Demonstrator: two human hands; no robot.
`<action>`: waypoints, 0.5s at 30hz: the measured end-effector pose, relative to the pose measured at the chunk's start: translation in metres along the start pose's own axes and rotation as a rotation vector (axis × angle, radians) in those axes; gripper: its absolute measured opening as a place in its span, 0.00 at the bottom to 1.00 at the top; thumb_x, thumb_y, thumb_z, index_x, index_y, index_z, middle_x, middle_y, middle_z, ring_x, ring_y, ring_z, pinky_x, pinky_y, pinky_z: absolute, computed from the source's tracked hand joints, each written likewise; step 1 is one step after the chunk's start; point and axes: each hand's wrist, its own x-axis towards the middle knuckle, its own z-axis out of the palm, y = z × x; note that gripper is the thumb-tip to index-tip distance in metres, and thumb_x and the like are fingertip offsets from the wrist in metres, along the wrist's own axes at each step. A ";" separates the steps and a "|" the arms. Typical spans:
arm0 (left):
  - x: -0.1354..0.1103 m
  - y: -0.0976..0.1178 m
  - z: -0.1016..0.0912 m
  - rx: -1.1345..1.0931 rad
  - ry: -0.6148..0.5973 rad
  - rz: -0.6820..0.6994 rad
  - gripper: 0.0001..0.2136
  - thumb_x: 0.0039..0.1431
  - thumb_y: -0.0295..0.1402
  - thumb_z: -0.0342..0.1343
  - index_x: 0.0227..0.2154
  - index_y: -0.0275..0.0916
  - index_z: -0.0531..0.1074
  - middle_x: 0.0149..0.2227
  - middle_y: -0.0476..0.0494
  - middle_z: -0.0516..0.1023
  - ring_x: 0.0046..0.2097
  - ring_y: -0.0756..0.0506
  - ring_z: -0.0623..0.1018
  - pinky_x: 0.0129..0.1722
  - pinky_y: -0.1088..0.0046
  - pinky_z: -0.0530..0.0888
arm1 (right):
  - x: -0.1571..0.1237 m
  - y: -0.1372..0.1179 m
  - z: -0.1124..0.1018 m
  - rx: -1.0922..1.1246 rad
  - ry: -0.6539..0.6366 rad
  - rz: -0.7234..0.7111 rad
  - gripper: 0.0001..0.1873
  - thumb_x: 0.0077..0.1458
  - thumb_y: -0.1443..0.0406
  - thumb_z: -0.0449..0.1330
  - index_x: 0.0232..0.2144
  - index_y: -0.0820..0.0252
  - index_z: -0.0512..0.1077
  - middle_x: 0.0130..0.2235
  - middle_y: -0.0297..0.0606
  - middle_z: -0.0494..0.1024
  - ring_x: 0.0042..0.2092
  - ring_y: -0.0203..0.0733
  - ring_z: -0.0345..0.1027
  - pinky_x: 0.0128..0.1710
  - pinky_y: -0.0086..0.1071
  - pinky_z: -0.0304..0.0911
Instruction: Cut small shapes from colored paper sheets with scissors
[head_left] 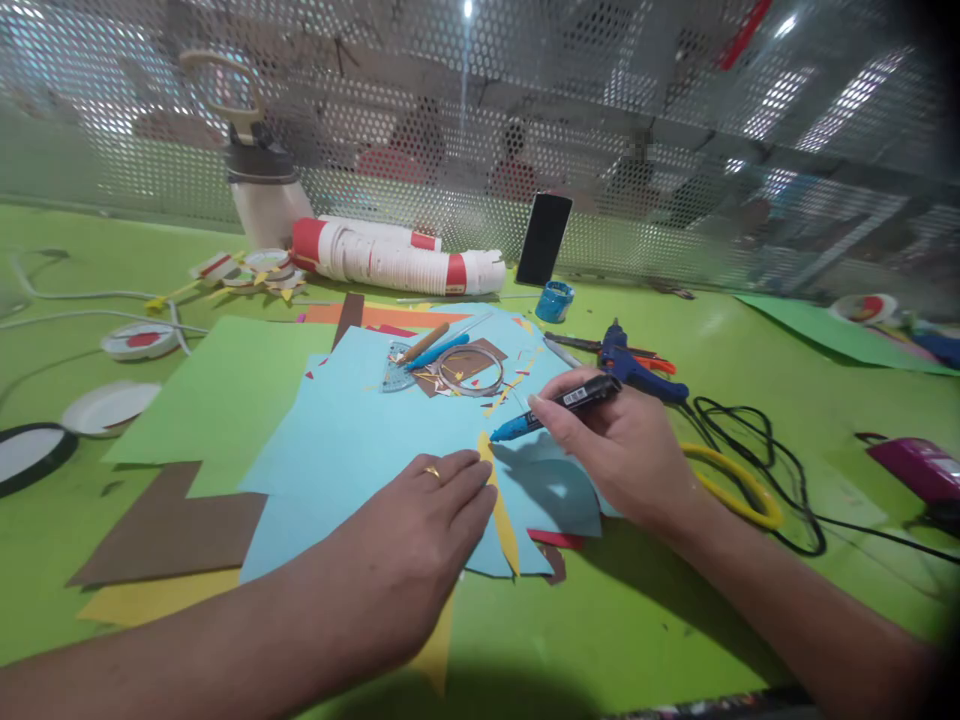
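Note:
My right hand [622, 440] is closed round a marker pen [559, 408] with a black barrel and a blue front end. The marker's tip meets the upper end of a narrow, pointed yellow paper strip [504, 520], or hovers just over it; I cannot tell which. My left hand [420, 530], a ring on one finger, lies palm down with its fingers against the strip's left edge; its thumb is hidden. Beneath both hands spreads a light blue paper sheet [330, 430] with cut, uneven edges.
Beyond my hands lie a clear ring [470, 371], a protractor [395, 368] and a blue pen [437, 352]. A hot glue gun [634, 370] and yellow ring [739, 490] sit right. Green paper [217, 390] lies left. Behind stand a phone [544, 240] and bottle [262, 190].

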 end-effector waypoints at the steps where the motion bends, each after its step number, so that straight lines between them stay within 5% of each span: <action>1: 0.000 0.000 0.000 0.003 0.004 0.003 0.20 0.54 0.19 0.45 0.50 0.29 0.66 0.51 0.27 0.72 0.55 0.34 0.68 0.48 0.53 0.69 | 0.000 0.000 0.000 0.003 -0.002 0.001 0.08 0.55 0.61 0.60 0.27 0.58 0.71 0.23 0.29 0.69 0.23 0.32 0.59 0.23 0.27 0.58; 15: -0.001 -0.002 0.004 0.001 -0.006 -0.002 0.19 0.56 0.21 0.45 0.51 0.28 0.65 0.52 0.26 0.70 0.55 0.33 0.68 0.48 0.51 0.69 | 0.003 -0.001 0.002 -0.025 0.001 -0.005 0.07 0.53 0.61 0.60 0.26 0.56 0.71 0.25 0.31 0.72 0.24 0.34 0.63 0.24 0.28 0.61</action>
